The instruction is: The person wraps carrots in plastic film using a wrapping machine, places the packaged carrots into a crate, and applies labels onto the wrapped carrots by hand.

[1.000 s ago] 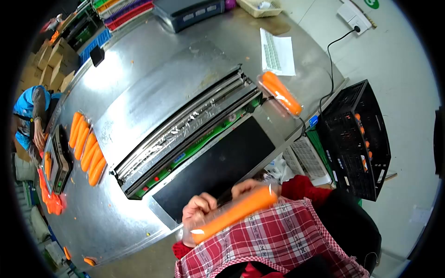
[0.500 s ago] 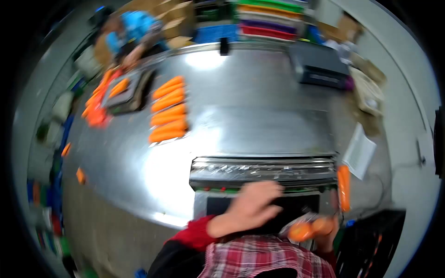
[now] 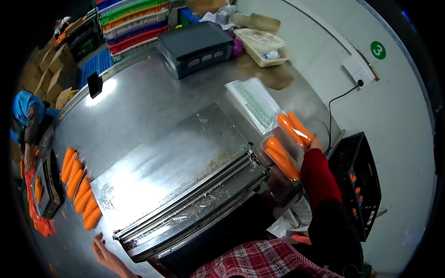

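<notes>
My right hand (image 3: pixel 315 143) grips the near end of a wrapped pack of carrots (image 3: pixel 295 129) at the right side of the steel table. Just in front of it, another wrapped pack of carrots (image 3: pixel 281 158) lies by the end of the wrapping machine (image 3: pixel 194 208), which has a long roller and film strip. My left hand (image 3: pixel 107 256) is open with its fingers apart and nothing in it, near the machine's left end. Past its fingertips, several carrots in packs (image 3: pixel 81 190) lie in a row on the table.
A printed sheet (image 3: pixel 254 104) and a dark grey box-like device (image 3: pixel 195 46) sit farther back. At the right stands a black crate (image 3: pixel 357 185) with items inside. A co-worker in blue (image 3: pixel 28 111) is at the far left by a scale (image 3: pixel 48 185). A power cable (image 3: pixel 330 116) hangs at the wall.
My right hand has carried the carrot pack from near my body out to the table's right side. My left hand has moved left, off the machine's front. The view has swung right.
</notes>
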{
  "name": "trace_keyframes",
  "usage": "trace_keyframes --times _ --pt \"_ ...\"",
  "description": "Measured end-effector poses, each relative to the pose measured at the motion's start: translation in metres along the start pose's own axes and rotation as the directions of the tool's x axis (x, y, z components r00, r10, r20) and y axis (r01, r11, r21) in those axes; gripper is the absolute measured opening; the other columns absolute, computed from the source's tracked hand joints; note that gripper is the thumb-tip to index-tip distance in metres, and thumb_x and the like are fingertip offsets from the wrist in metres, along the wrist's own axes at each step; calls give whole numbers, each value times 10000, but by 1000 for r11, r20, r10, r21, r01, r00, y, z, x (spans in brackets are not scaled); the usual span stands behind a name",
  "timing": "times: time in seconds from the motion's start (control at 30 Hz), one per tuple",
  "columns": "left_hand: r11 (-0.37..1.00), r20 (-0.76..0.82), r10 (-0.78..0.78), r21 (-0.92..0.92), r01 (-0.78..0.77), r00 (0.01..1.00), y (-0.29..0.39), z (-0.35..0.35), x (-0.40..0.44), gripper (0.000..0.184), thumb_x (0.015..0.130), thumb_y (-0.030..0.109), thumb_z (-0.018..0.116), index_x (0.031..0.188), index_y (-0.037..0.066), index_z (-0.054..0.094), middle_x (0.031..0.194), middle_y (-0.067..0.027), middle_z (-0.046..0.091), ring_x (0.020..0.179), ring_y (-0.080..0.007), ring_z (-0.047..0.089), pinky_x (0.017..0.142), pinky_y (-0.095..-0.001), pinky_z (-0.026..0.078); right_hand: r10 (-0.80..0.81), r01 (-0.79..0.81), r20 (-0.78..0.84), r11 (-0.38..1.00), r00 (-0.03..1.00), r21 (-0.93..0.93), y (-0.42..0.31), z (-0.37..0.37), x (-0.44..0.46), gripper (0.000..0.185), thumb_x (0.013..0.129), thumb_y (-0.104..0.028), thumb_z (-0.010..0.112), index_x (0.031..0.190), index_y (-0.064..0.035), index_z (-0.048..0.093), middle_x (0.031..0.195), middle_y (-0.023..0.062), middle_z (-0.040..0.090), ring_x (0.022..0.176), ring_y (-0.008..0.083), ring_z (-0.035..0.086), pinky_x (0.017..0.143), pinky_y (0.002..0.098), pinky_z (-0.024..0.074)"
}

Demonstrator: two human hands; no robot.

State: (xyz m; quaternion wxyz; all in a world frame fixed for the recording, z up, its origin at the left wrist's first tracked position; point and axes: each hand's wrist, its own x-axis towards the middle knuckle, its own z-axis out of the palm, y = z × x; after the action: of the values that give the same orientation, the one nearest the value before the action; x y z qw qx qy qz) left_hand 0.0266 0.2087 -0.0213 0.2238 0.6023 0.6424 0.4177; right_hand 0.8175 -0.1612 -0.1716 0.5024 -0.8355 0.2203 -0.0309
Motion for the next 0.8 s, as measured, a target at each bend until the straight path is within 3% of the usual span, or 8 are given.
trace_keyframes --times 0.07,0.17,0.23,0.27,0.4,0.5,0.77,0.8 --pt "992 -45 -77 -105 72 996 -7 6 19 273 983 187 533 1089 -45 628 1021 -105 664 950 -181 607 859 -317 466 34 -38 67 997 997 62 -15 28 -10 591 870 -410 588 1215 69 580 1167 277 608 1027 365 614 890 417 480" --pt "967 43 -100 -233 108 994 -45 -18 32 314 909 99 564 1195 -25 596 1133 -108 641 997 -198 611 892 -292 470 -231 306 380 940 896 -149 2 60 -8 584 888 -416 575 1223 61 572 1167 259 611 1035 351 611 890 410 480" --pt "882 -86 255 429 -195 963 -97 -24 50 492 779 23 660 1258 8 550 1239 -179 579 1169 -326 524 1008 -395 402 -248 366 409 899 878 -240 5 48 13 580 900 -421 566 1229 57 568 1168 247 613 1041 341 610 889 405 481" --pt "824 -22 372 469 -319 928 -109 -26 60 629 703 33 722 1295 20 508 1309 -205 521 1238 -373 457 1052 -427 355 -249 376 376 871 893 -317 4 42 21 578 906 -423 561 1232 54 565 1168 241 614 1044 337 609 889 403 481" --pt "610 406 105 695 -381 908 -118 -10 104 979 616 223 746 1461 33 288 1527 -187 267 1425 -345 229 1145 -479 218 -272 378 269 763 924 -524 -9 -1 25 570 930 -432 543 1244 44 556 1169 217 617 1055 318 607 889 394 482" --pt "464 519 43 746 -477 854 -134 11 140 1085 592 275 784 1495 66 218 1539 -175 248 1428 -345 228 1136 -491 228 -297 429 313 706 902 -563 -10 -12 4 564 948 -438 530 1252 37 549 1169 199 620 1063 303 605 888 387 482" --pt "624 543 -23 664 -412 839 -137 13 82 1066 547 370 838 1426 51 326 1418 -189 401 1328 -349 369 1101 -491 275 -509 747 570 575 646 -333 -17 -53 -115 498 984 -375 526 1253 44 529 1226 181 573 1053 286 575 899 388 461" --pt "539 504 196 661 -522 841 -144 11 77 998 549 394 835 1361 18 393 1313 -189 474 1242 -340 445 1041 -467 348 -510 761 617 601 600 -243 -14 -57 -116 490 984 -367 528 1248 45 530 1212 181 577 1050 275 574 899 377 461"
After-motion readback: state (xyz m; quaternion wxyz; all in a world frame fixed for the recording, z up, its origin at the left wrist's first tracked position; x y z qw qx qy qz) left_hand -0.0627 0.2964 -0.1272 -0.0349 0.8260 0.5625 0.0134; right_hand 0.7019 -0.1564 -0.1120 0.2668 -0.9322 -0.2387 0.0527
